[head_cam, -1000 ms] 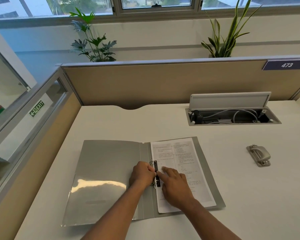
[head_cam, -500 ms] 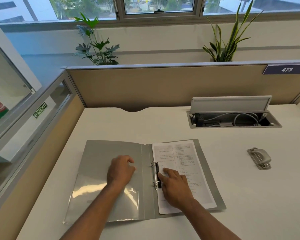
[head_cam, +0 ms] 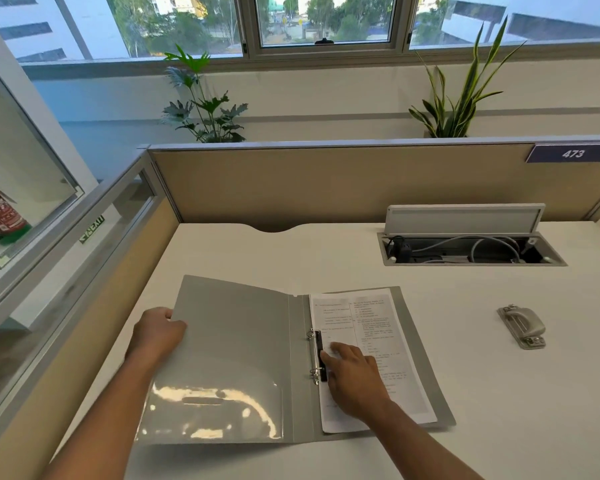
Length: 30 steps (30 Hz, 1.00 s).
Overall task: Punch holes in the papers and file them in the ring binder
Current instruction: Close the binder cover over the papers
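White desk [head_cam: 465, 358] by window [head_cam: 326, 19]: left fingers [head_cam: 167, 315] grip the binder cover [head_cam: 236, 341], right fingers [head_cam: 340, 351] rest flat on papers [head_cam: 371, 313].

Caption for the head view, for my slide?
Left hand grips the cover of the open binder, right hand rests on the papers by the rings; hole punch lies apart.

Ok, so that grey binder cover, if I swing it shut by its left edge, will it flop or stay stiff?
Probably flexes a little: the binder cover looks like thin plastic, and the left hand grips only its outer edge. Likely light. Its glossy clear pocket may feel slippery. The right hand pressing the papers should stop the base sliding.
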Tool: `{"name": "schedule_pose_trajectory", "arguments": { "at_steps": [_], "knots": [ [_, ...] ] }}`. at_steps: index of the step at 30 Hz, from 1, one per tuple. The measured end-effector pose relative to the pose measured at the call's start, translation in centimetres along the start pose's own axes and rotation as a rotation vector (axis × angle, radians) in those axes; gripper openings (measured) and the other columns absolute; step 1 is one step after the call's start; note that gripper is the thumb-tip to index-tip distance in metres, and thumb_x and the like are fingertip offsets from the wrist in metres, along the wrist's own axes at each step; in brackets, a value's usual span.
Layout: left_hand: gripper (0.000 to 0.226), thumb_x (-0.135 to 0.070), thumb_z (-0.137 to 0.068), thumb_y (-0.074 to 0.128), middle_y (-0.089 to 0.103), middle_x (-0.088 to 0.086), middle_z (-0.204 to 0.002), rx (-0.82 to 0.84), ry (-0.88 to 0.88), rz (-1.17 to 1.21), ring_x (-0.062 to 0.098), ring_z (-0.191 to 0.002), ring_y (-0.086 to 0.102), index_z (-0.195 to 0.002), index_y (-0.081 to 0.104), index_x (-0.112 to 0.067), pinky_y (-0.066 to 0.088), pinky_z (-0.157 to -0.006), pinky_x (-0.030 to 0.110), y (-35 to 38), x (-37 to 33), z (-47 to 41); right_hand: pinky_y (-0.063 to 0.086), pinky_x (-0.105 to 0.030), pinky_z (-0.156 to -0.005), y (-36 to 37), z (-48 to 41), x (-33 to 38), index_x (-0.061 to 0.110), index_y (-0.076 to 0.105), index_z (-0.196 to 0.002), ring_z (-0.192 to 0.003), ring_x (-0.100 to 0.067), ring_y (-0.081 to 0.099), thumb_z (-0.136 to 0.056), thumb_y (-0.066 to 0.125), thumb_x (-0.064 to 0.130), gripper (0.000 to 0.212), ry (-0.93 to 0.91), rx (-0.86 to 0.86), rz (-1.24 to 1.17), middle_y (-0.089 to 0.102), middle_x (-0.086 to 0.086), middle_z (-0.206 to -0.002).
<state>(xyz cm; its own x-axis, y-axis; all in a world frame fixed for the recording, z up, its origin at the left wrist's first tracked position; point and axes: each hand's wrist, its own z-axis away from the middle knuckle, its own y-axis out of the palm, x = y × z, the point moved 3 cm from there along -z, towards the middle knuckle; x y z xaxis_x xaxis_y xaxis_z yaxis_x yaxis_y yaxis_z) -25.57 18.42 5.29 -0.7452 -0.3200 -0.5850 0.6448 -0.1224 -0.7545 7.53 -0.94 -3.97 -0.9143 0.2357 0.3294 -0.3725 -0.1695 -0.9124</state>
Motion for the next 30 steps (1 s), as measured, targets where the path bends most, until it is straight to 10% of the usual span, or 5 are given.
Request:
{"name": "schedule_pose_trajectory", "arguments": {
  "at_steps": [7, 22, 30],
  "knots": [
    [0.021, 0.001, -0.087, 0.065, 0.083, 0.012, -0.085, 0.061, 0.091, 0.261, 0.033, -0.073, 0.078, -0.09, 0.08, -0.015, 0.063, -0.069, 0.041, -1.6, -4.4, 3.6, 0.03, -0.051, -0.116, 0.1, -0.1, -0.1, 0.036, 0.043, -0.151, -0.151, -0.025, 0.028, -0.102, 0.043, 0.029, 0.049, 0.012, 0.008, -0.001, 0.034, 0.0, -0.165],
    [0.03, -0.034, -0.112, 0.048, 0.081, -0.001, -0.107, 0.27, 0.518, 0.364, 0.023, -0.089, 0.08, -0.12, 0.075, -0.023, 0.066, -0.067, 0.028, 0.7, -12.9, 10.6, 0.032, -0.041, -0.123, -4.1, 0.4, -0.4, 0.023, 0.054, -0.147, -0.148, -0.02, 0.038, -0.106, 0.051, 0.031, 0.042, 0.049, -0.202, -0.38, 0.04, 0.001, -0.161],
    [0.03, -0.03, -0.103, 0.068, 0.075, -0.01, -0.121, 0.354, 0.602, 0.327, 0.013, -0.106, 0.074, -0.133, 0.069, -0.034, 0.065, -0.085, 0.031, 5.3, -12.8, 12.4, 0.066, -0.036, -0.079, -15.0, 3.4, 4.9, 0.024, 0.061, -0.139, -0.096, -0.012, 0.075, -0.095, 0.058, 0.06, 0.056, -0.065, -0.279, -0.959, 0.072, 0.005, -0.121]
  ]
}}
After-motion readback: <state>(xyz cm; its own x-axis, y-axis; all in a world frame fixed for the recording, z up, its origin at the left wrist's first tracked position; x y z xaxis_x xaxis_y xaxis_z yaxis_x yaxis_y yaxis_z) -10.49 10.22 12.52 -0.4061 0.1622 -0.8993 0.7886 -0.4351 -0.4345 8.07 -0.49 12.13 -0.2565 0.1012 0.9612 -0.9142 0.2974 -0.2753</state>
